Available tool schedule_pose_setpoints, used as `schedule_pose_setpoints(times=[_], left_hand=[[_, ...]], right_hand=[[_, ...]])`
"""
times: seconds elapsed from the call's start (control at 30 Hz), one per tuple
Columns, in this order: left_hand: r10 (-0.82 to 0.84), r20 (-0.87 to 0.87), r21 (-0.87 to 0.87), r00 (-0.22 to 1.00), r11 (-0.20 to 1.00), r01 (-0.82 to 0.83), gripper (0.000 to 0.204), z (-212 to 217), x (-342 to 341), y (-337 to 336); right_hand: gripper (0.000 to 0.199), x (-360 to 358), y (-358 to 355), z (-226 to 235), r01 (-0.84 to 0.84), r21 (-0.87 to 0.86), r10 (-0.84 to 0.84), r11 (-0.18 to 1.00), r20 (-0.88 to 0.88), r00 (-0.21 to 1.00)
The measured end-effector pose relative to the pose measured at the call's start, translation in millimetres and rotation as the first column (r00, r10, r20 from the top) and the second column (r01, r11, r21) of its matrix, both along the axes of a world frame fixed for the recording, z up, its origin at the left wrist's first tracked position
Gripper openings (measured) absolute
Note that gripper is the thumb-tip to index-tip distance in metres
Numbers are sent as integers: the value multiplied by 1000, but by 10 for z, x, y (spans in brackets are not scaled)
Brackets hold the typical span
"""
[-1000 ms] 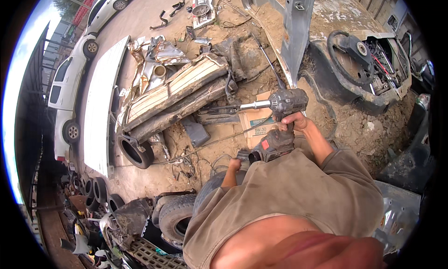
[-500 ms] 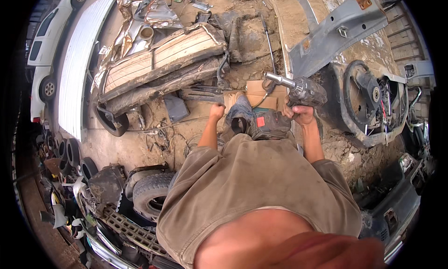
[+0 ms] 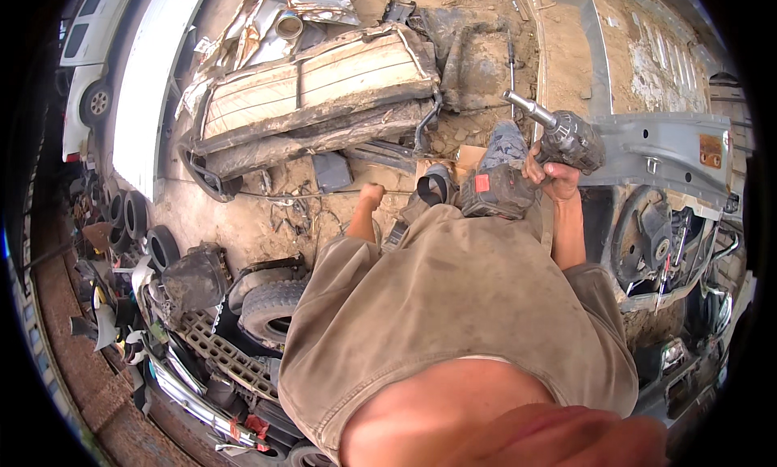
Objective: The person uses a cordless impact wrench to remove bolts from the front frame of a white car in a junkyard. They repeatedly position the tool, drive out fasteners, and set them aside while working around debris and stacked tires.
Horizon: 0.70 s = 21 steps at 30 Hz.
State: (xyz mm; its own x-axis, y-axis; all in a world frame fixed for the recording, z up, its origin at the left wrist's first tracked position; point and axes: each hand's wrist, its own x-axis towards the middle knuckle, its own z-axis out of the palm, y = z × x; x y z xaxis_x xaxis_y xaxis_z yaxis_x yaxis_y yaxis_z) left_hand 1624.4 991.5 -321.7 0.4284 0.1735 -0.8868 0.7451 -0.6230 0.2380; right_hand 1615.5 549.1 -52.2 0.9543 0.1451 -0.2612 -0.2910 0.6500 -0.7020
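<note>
My right hand (image 3: 557, 178) is wrapped round the handle of a dark, dirty cordless impact wrench (image 3: 571, 142). A long metal socket (image 3: 530, 109) on its nose points up and to the left. The wrench's bulky battery (image 3: 495, 192), with a red label, hangs in front of my body. At the left, my left hand (image 3: 371, 195) is curled closed beside my body, with nothing visible in it. Behind that hand, a thin cable crosses the dirt. Between the hands, one of my shoes (image 3: 435, 184) shows, partly hidden by my clothing.
Ahead lies a dirty seat frame with a pale panel (image 3: 307, 93). Torn sheet metal (image 3: 324, 4) sits beyond it. On the right are a grey metal car-body beam (image 3: 672, 147) and a car door with a speaker (image 3: 647, 236). Tyres (image 3: 271, 309) and scrap parts crowd the left.
The view has turned and shifted, so the seat frame sits farther right and the grey beam now lies nearly level. My right hand still grips the impact wrench; my left hand stays closed.
</note>
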Motion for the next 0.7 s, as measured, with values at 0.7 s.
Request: schedule_pose_setpoints(times=[0.7], left_hand=[[-318, 113, -23, 941, 946, 323, 25, 572, 3833, -2939]], right_hand=[[49, 4404, -2085, -373, -370, 275, 402, 887, -70, 913]])
